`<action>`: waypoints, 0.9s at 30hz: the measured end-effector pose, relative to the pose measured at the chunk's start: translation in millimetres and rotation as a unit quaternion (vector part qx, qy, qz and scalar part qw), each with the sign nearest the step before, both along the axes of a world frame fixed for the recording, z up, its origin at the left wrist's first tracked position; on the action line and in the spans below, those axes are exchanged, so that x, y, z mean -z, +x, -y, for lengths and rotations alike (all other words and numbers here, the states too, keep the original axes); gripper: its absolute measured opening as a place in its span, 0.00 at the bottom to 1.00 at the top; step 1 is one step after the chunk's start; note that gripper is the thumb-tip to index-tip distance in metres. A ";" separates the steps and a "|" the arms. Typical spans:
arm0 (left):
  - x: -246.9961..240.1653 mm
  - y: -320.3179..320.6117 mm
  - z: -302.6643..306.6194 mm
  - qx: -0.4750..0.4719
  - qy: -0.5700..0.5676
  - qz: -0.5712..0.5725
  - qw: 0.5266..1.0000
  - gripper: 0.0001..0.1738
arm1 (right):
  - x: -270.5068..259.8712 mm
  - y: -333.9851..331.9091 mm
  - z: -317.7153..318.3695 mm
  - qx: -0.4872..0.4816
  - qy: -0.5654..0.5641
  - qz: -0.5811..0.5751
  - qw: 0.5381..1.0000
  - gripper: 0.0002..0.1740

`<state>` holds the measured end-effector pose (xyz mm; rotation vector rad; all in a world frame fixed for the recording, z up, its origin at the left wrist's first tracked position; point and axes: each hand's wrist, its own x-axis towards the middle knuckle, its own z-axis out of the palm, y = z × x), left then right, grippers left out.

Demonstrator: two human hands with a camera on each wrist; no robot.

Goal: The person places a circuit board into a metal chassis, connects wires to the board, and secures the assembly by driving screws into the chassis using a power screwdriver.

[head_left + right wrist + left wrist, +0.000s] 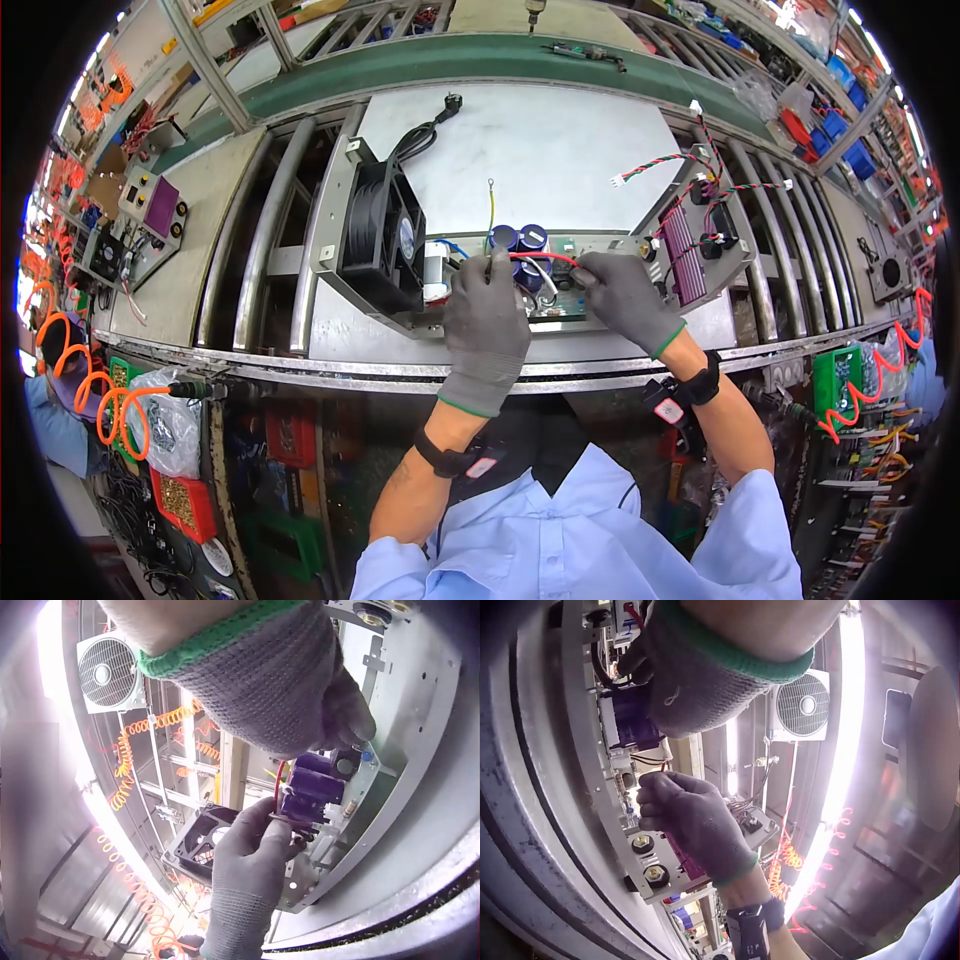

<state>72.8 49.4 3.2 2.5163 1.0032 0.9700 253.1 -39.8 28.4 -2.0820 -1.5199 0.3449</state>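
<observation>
with the left hand [487,325] and right hand [628,298], both gloved, pinching the red wire [545,257] at two spots, above the blue capacitors [533,239] in the open metal chassis [337,215]. apparently shaping or routing the wire; next, probably calling for a steady grip on both sides and no snagging of the white lead [546,277]. at the chassis's left end, a black fan [385,235]. beneath, a white surface [560,150], with rollers [285,190] alongside; beyond, a green strip [420,62]; at lower left, an orange coiled hose [130,402], in a cluttered workshop.
</observation>
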 end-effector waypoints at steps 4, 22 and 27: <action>1.3 -1.1 -1.6 0.008 0.000 -0.002 1.000 0.25 | 16.0 -2.9 5.0 0.014 0.059 0.018 0.998 0.09; -13.9 -14.1 0.4 -0.007 0.001 -0.064 0.998 0.26 | 26.2 -9.3 8.6 0.015 0.076 0.145 0.986 0.05; -7.6 -13.7 -8.9 -0.006 0.087 -0.063 0.994 0.27 | -42.5 -20.1 -30.1 0.004 0.131 0.080 0.988 0.21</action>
